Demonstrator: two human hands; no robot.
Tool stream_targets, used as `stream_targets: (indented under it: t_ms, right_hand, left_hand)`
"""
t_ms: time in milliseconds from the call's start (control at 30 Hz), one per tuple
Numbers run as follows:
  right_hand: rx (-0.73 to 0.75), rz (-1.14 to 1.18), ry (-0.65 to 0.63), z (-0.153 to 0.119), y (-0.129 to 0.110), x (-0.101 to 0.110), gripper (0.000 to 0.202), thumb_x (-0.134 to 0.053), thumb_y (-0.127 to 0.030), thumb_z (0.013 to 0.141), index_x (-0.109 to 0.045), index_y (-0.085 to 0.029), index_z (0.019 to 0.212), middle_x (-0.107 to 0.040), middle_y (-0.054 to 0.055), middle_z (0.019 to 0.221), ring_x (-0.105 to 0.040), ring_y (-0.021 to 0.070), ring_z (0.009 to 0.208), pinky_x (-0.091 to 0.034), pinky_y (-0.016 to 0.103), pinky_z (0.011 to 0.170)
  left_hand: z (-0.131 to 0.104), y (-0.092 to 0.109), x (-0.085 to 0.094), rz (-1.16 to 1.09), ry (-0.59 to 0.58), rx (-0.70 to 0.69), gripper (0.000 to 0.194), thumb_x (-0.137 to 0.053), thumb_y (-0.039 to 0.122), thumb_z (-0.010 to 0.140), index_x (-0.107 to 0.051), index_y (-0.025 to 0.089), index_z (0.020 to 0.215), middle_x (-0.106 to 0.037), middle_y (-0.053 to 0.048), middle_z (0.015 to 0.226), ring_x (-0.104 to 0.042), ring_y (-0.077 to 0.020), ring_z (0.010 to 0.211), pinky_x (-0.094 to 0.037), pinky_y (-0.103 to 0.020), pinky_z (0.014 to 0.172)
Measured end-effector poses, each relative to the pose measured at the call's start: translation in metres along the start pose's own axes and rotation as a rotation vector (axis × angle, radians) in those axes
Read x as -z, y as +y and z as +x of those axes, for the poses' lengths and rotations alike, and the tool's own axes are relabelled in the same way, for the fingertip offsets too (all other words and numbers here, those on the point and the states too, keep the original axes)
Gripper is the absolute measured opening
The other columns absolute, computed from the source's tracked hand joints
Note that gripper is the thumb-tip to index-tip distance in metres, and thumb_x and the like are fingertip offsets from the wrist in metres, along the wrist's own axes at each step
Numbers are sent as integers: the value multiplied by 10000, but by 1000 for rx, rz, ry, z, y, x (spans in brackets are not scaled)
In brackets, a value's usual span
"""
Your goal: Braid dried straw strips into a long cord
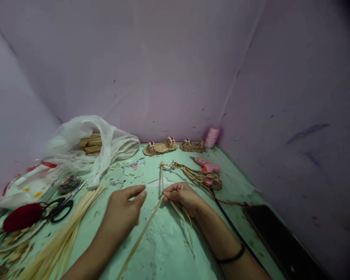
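My right hand (182, 196) is closed in a pinch on a thin braid (161, 177) of pale straw, at the spot where its loose strands begin. From the pinch one long strand (142, 233) runs down toward the lower left, and shorter strands (182, 217) hang below the fingers. The braid's far end meets a coil of braided cord (198, 175) lying behind. My left hand (122, 210) hovers to the left of the braid, apart from it. Its thumb and index finger are spread, with nothing seen between them.
Loose straw (67, 229), black-handled scissors (61, 208), a dark red pad (23, 218) and a plastic bag (105, 136) lie left. Small woven slippers (160, 147), a pink thread spool (212, 137) and a pink glue gun (207, 165) stand behind. A dark flat object (280, 241) is right.
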State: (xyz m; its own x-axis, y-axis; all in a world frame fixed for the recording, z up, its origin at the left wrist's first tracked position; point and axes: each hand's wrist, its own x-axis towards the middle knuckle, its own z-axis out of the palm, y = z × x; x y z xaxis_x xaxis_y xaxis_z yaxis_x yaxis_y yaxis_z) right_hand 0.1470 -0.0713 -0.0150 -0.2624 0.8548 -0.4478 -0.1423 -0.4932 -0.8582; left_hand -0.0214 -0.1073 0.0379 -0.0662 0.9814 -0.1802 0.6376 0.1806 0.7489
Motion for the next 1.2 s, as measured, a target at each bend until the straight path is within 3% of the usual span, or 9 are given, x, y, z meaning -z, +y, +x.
stream_targets:
  t_ms: [67,133,233,400,533,667,833,1033,1200]
  right_hand:
    - [30,-14,-11,-2,0,0,106,-627,-205,539,-583,-108,546,-522,-34,409,-276,17,301,-133,193,350]
    - [39,-12,-22,-3,-1,0,111,-635,-202,520,-584,-107,544,-534,-26,423,-320,22,320,-159,186,358]
    - [37,-5,-29,-2,1,-2,156,-675,-202,475,-587,-106,561,-578,0,476,-448,60,405,-260,180,405]
    - [83,-134,57,7,9,-6,116,-647,-158,476,-564,-128,551,-577,-4,473,-484,87,449,-328,199,463]
    - [196,-674,271,2,6,-8,52,-572,-128,538,-621,-140,549,-607,28,520,-482,106,484,-296,214,462]
    - [214,-1090,423,-18,-7,-15,129,-559,-168,588,-685,-162,618,-657,86,611,-537,156,556,-297,244,498]
    - [247,-1320,367,-34,-12,-31,199,-508,-182,637,-703,-152,669,-672,148,693,-580,195,617,-289,264,510]
    - [214,-1498,289,-40,-11,-47,266,-494,-161,641,-699,-122,806,-666,182,765,-594,234,662,-282,281,515]
    - [235,-1480,180,-46,-18,-37,210,-515,-141,602,-698,-147,706,-664,130,701,-565,198,608,-269,266,498]
  left_hand:
    - [21,14,-14,-196,-200,136,359,-479,308,693,-609,94,950,-449,45,329,-320,-86,261,-263,-209,325]
    - [35,17,-30,-337,-391,193,241,-517,253,637,-630,63,734,-449,29,336,-345,-73,271,-241,-192,305]
    - [45,9,-44,-446,-490,222,146,-561,223,552,-576,79,529,-506,-9,405,-410,-68,316,-254,-177,301]
    - [47,-7,-51,-337,-402,190,97,-493,170,528,-528,110,459,-431,18,328,-341,-63,285,-221,-189,312]
    - [48,-18,-64,-327,-211,2,77,-504,169,516,-491,127,453,-374,57,360,-281,-38,361,-180,-180,367]
    - [49,-27,-74,-296,-197,-34,98,-524,213,528,-503,132,478,-378,54,398,-316,-56,406,-188,-187,391]
    - [48,-25,-71,-351,-200,-26,96,-439,138,502,-457,140,408,-353,52,353,-292,-49,370,-171,-190,376]
    - [41,-10,-52,-498,-358,138,113,-464,164,520,-449,155,409,-334,63,281,-217,-40,255,-112,-193,308]
    - [41,-8,-46,-549,-379,163,60,-496,142,500,-493,133,441,-348,66,280,-213,-24,256,-107,-181,311]
